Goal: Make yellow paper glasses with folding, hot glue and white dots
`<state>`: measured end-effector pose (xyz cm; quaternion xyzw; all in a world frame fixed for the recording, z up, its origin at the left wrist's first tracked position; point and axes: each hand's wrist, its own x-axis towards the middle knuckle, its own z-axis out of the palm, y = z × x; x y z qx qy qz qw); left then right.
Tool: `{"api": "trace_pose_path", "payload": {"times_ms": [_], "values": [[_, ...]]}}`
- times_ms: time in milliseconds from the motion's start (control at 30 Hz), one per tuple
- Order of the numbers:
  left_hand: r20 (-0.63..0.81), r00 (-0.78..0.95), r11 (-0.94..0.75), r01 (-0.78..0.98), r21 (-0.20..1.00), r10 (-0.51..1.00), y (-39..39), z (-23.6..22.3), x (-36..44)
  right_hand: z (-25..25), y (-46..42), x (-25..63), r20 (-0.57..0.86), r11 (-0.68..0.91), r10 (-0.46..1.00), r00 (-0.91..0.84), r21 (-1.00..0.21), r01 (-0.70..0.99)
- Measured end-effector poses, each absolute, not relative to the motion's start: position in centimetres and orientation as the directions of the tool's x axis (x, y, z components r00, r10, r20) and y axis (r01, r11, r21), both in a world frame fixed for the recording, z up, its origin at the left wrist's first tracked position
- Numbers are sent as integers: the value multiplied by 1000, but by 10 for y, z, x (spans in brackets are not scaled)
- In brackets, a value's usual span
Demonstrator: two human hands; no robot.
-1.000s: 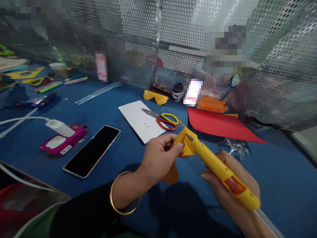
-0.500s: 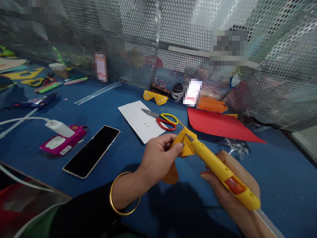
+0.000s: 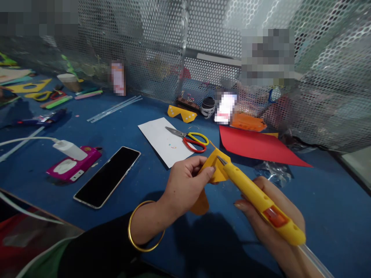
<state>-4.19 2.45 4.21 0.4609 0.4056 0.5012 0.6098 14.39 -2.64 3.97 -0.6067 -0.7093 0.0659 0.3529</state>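
My left hand [image 3: 185, 185], a gold bangle at its wrist, pinches a folded piece of yellow paper [image 3: 218, 175] between thumb and fingers. A rounded lower part of the paper hangs below the hand. Gripped in my right hand [image 3: 272, 216] is a yellow hot glue gun [image 3: 257, 197], a clear glue stick coming out of its rear. Its metal nozzle points up and left, at the face of the yellow paper; whether it touches cannot be made out. Beyond my left hand, scissors [image 3: 193, 139] with a red and a yellow handle lie on a white sheet [image 3: 162, 141].
A black phone [image 3: 107, 177] and a magenta power strip [image 3: 74, 164] with a white plug lie at left. Red paper [image 3: 261, 146] and clear plastic wrap [image 3: 274, 172] are at right. Yellow cut paper glasses [image 3: 182, 114] stand near the perforated metal screen [image 3: 145, 50]. Clear glue sticks [image 3: 114, 109] lie behind.
Both hands, the yellow paper and the glue gun keep almost the same place. Only a very slight shift of my right hand shows.
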Motion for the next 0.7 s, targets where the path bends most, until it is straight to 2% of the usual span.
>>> {"api": "trace_pose_path", "payload": {"times_ms": [700], "values": [[-23,166,62,-233,971,986,25,41,-42,40,-27,142,418,236,908,7,-526,817]]}}
